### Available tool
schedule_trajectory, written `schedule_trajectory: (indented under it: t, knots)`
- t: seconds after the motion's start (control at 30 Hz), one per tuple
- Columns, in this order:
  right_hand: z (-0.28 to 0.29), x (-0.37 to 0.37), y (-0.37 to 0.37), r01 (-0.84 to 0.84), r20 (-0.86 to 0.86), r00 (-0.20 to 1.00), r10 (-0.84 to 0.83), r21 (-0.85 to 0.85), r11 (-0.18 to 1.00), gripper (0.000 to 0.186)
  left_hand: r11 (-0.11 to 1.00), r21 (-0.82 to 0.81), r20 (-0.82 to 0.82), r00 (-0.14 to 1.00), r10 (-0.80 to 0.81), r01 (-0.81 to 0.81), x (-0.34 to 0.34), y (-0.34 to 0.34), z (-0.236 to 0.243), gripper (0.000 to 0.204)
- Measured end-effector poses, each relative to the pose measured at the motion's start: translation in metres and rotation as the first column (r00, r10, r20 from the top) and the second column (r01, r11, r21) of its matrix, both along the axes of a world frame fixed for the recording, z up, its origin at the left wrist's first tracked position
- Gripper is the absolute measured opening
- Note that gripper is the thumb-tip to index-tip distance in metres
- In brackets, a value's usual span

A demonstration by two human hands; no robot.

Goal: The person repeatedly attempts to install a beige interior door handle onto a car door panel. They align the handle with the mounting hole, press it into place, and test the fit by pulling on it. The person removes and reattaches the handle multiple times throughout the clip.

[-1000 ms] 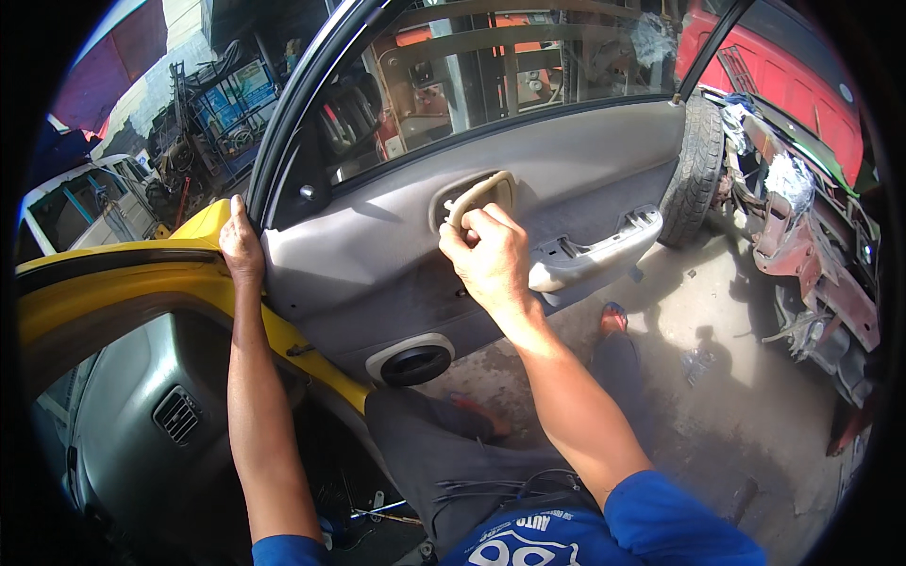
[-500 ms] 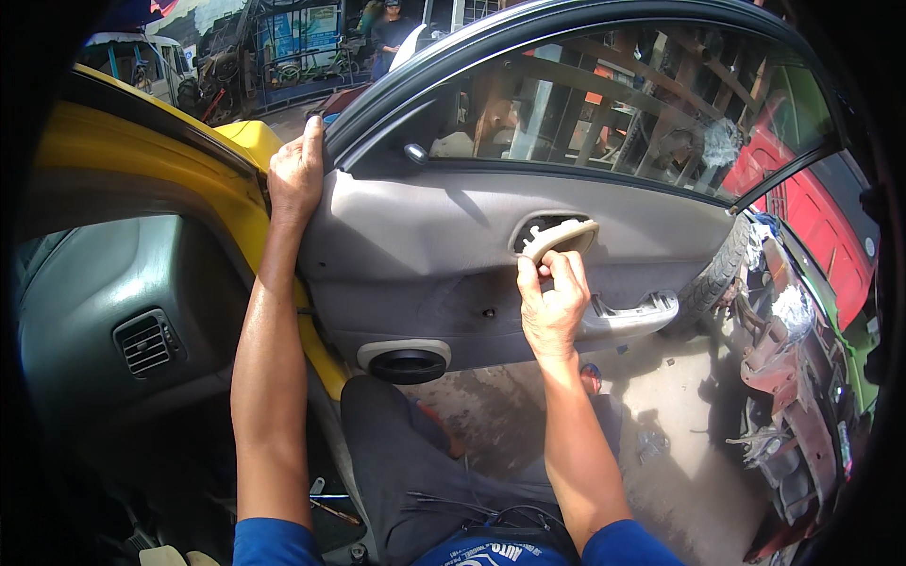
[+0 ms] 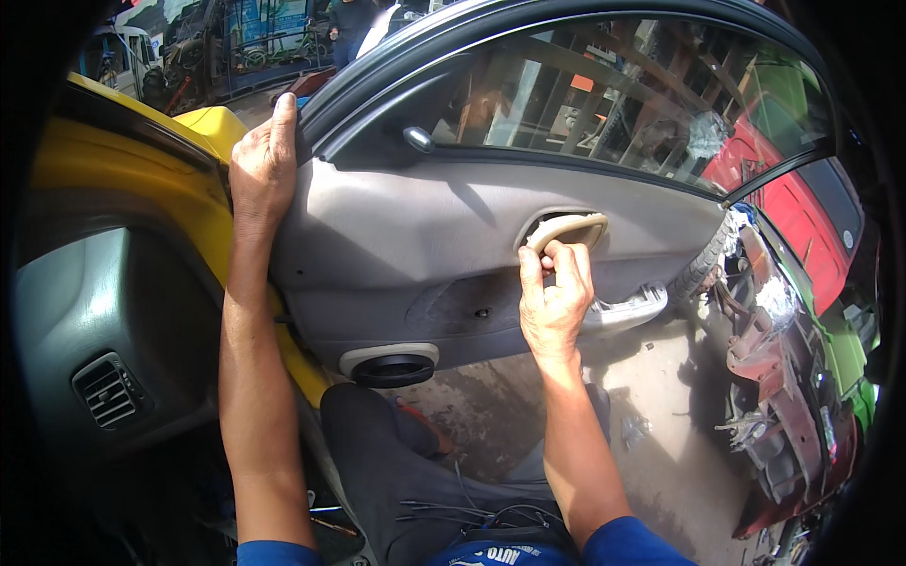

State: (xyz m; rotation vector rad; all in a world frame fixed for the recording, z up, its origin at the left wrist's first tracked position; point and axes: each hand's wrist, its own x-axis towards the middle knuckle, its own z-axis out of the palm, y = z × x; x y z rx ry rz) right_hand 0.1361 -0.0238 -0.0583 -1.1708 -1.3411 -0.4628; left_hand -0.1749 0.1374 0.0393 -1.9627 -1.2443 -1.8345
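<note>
Since the earlier frames, the beige handle trim (image 3: 572,224) has come to a flatter slant and sits closer in against its oval recess (image 3: 523,229) in the grey door panel (image 3: 377,222); its clips show less at the left end than half a second ago. Its long axis runs left to right across the panel, the left end lower and the right end slightly higher, at the recess's right edge. Its outline arches upward, with the hollow side facing down. The right hand (image 3: 557,297) pinches it from below near the left end, thumb and forefinger drawn narrow around its lower edge, the other fingers curled beside them. Well to the left, the left hand (image 3: 263,170) rests on the door's edge, thumb pointing up; its fingertips are hidden, so I cannot tell how firmly they close. Below and right of the trim is a pale armrest (image 3: 630,309); lower left, a round black speaker (image 3: 394,369). Window glass (image 3: 585,99) stands above
</note>
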Motion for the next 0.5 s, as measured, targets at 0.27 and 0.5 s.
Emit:
schedule_trajectory:
  t: [0.27, 0.5]
  knots:
    - [-0.005, 0.027, -0.006, 0.003, 0.112, 0.994, 0.004, -0.061, 0.998, 0.033, 0.998, -0.021, 0.063, 0.997, -0.054, 0.055, 0.001, -0.003, 0.0, 0.067]
    - [-0.004, 0.064, -0.006, -0.037, 0.197, 0.979, 0.05, -0.07, 0.997, 0.045, 0.997, 0.06, 0.056, 0.997, -0.056, 0.053, -0.003, 0.007, -0.007, 0.062]
